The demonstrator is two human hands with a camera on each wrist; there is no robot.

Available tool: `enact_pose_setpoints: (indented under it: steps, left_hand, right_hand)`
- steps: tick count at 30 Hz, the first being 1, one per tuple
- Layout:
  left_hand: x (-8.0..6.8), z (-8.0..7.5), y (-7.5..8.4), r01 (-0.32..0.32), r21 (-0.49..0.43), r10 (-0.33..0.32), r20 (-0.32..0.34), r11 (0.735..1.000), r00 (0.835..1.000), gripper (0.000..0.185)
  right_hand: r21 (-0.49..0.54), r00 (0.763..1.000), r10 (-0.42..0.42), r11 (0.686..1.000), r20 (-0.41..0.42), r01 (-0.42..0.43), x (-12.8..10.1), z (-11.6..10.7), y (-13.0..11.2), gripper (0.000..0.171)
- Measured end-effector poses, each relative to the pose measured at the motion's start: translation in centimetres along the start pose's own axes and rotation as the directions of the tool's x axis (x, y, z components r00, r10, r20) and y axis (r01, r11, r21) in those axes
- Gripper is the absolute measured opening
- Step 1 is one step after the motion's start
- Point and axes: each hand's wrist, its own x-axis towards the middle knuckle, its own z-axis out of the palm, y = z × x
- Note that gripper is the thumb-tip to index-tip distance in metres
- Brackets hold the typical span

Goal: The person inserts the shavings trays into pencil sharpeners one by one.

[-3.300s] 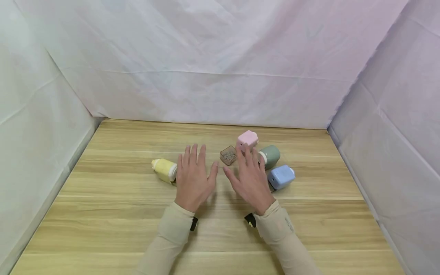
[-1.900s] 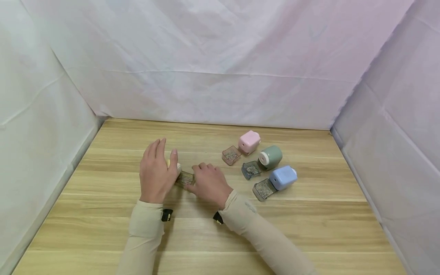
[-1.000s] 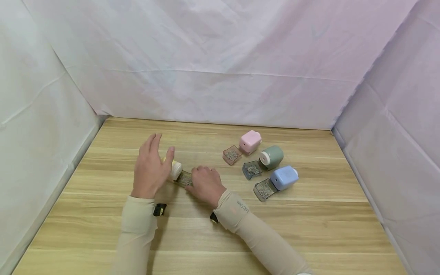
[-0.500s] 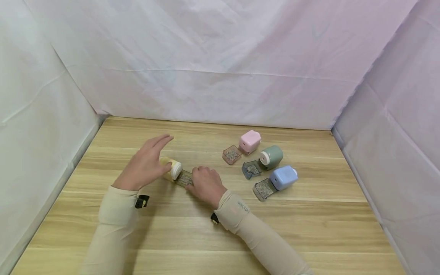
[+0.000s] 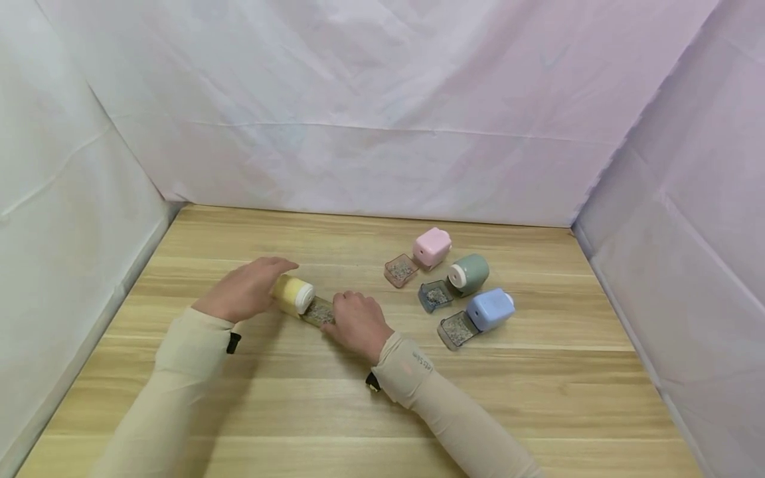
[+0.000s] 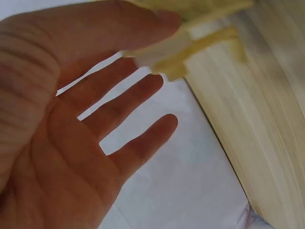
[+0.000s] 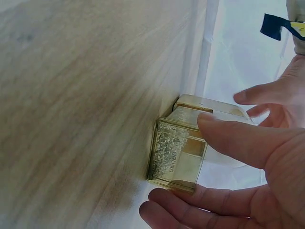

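Note:
A yellow pencil sharpener with a white front lies on the table at left centre. Its see-through shavings drawer, holding shavings, is pulled out at the front. My right hand pinches this drawer, thumb on one side and fingers on the other. My left hand is at the sharpener's rear end, fingers straight and spread. In the left wrist view, a yellow crank handle shows beyond the left thumb, which overlaps the sharpener's edge.
To the right lie a pink sharpener, a green sharpener and a blue sharpener. Their drawers with shavings, pink, dark and grey, sit in front of them. White cloth walls surround the wooden table.
Both hands moved left to the yellow sharpener, and the right took hold of its drawer. The left hand then shifted from the sharpener's near side to its rear end.

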Motion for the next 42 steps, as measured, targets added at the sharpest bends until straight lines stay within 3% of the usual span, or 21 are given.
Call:
enact_pose_setpoints:
  steps: [6,10,18,42]
  left_hand:
    - [0.5,0.6,-0.8,-0.104,0.051,0.105,-0.016,0.993,0.994,0.042]
    - [0.7,0.8,-0.8,-0.121,0.084,0.125,-0.040,0.989,0.991,0.035]
    - [0.9,1.1,-0.7,-0.091,0.096,0.095,-0.044,0.991,0.994,0.036]
    - [1.3,0.9,-0.1,-0.096,0.125,0.101,-0.031,0.988,0.994,0.036]
  right_hand:
    - [-0.005,1.000,0.002,1.000,-0.001,-0.002,0.0,0.1,0.0,0.043]
    - [-0.005,1.000,-0.003,1.000,-0.004,0.003,0.0,0.2,0.0,0.043]
    - [0.011,1.000,-0.021,1.000,-0.023,0.021,0.0,0.2,0.2,0.042]
    - [0.048,0.996,-0.058,0.997,-0.064,0.061,1.4,0.5,-0.3,0.039]
